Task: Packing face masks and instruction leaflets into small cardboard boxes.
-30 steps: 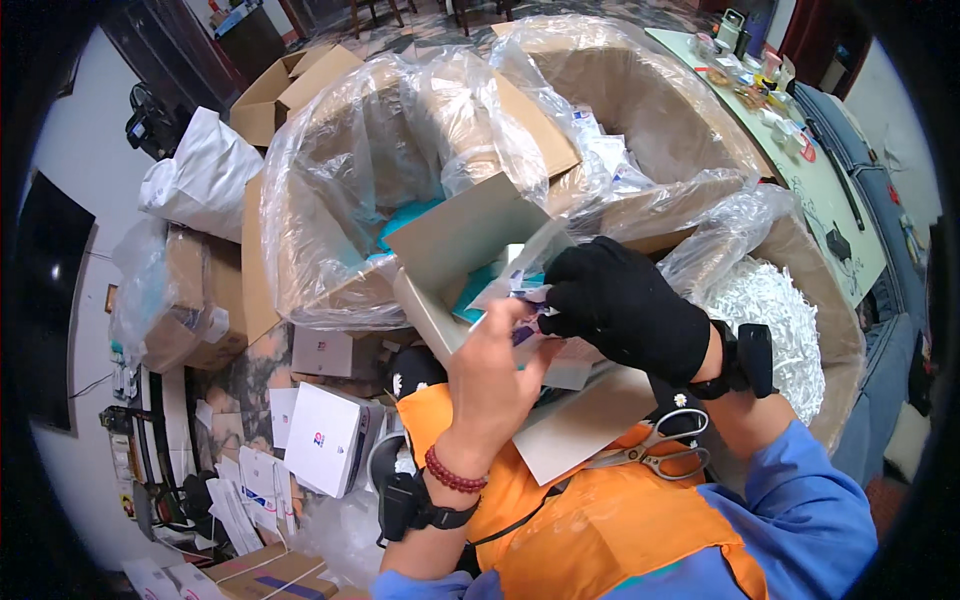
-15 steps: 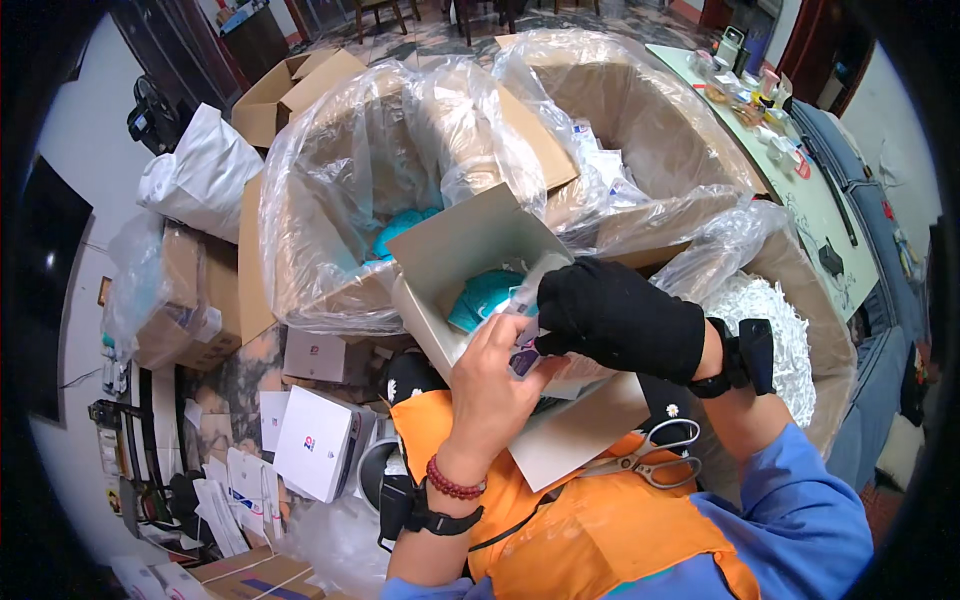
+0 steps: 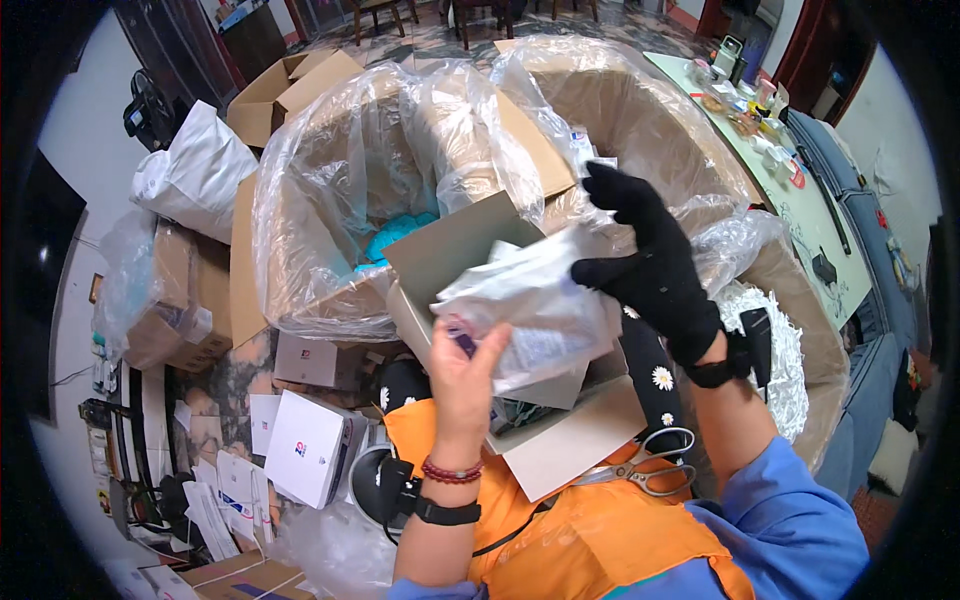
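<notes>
My bare left hand (image 3: 462, 375) pinches the lower left edge of a crumpled white plastic pouch (image 3: 540, 310), its thumb lying on top. The pouch is spread above an open cardboard box (image 3: 580, 445) on my lap and hides much of its inside. My right hand (image 3: 645, 255), in a black glove, is at the pouch's right edge. Its fingers are stretched upward, apart from the thumb, which reaches the pouch's edge; whether it touches is unclear. Scissors (image 3: 625, 470) with grey handles lie on my orange apron (image 3: 590, 530), right of the box.
Large boxes lined with clear plastic stand ahead; the left one (image 3: 330, 190) holds teal items (image 3: 400, 235). Shredded white material (image 3: 765, 360) fills a box at right. White cartons (image 3: 305, 450) lie on the left. A long table (image 3: 790, 200) with small items runs along the right.
The white pouch now shows spread out over the box, covering the teal item inside. My right hand has opened and risen; my left has moved slightly left and down.
</notes>
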`<state>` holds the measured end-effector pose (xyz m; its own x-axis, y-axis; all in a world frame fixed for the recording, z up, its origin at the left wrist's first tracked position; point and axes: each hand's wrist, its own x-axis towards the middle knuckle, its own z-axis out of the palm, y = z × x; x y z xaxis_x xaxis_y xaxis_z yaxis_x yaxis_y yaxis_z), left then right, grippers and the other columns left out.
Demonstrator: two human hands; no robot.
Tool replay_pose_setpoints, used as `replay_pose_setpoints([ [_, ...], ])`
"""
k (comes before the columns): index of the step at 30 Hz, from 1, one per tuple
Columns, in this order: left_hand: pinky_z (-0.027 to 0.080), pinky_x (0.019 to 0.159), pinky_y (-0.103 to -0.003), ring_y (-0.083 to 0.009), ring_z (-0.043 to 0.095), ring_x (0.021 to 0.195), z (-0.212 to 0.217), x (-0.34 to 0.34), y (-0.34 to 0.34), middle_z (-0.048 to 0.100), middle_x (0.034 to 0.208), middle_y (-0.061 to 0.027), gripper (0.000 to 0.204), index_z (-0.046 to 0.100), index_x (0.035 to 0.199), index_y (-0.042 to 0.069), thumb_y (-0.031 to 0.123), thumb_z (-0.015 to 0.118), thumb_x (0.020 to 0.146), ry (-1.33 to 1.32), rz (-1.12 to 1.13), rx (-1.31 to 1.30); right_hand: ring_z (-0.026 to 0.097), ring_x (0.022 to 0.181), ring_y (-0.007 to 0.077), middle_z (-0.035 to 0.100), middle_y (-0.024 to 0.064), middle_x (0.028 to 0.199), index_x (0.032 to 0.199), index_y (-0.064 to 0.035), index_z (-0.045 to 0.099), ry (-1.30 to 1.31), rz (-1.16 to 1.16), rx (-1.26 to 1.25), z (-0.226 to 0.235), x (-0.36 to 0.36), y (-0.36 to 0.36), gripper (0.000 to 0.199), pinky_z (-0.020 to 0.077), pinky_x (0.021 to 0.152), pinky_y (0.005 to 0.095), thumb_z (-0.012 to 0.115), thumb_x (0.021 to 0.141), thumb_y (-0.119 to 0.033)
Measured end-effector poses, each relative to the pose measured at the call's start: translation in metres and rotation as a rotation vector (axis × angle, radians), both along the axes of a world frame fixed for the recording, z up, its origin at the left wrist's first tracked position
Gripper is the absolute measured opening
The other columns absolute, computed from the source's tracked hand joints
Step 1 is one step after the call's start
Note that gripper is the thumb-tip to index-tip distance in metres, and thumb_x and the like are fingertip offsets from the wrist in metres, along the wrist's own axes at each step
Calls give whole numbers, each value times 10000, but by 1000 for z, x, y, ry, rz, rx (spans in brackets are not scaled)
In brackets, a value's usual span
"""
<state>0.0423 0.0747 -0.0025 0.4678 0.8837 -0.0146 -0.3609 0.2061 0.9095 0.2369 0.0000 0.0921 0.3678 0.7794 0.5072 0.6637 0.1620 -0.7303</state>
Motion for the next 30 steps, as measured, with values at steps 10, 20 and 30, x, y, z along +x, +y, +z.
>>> replay_pose_setpoints([
  [10,426,993,-306,-162,566,1109,-3,1,-1,593,1202,-67,354,493,1240,-12,144,635,955,10,21,-58,660,952,257,680,144,1050,1234,-14,555,37,-197,-413,-43,-22,-26,449,514,832,358,705,868,-227],
  [20,467,957,-318,-153,589,1107,-9,-15,-9,591,1226,-67,322,481,1319,62,193,440,1028,-253,-164,-365,564,813,111,639,40,909,1106,25,609,705,-64,-359,-52,5,-31,253,467,726,273,623,935,-162],
  [30,440,967,-301,-144,579,1110,-10,-14,-9,591,1246,-58,407,462,1371,34,212,499,1007,-157,-296,-255,576,820,103,666,58,911,1062,35,631,603,-123,-222,-78,21,-31,228,464,728,256,642,921,-144],
])
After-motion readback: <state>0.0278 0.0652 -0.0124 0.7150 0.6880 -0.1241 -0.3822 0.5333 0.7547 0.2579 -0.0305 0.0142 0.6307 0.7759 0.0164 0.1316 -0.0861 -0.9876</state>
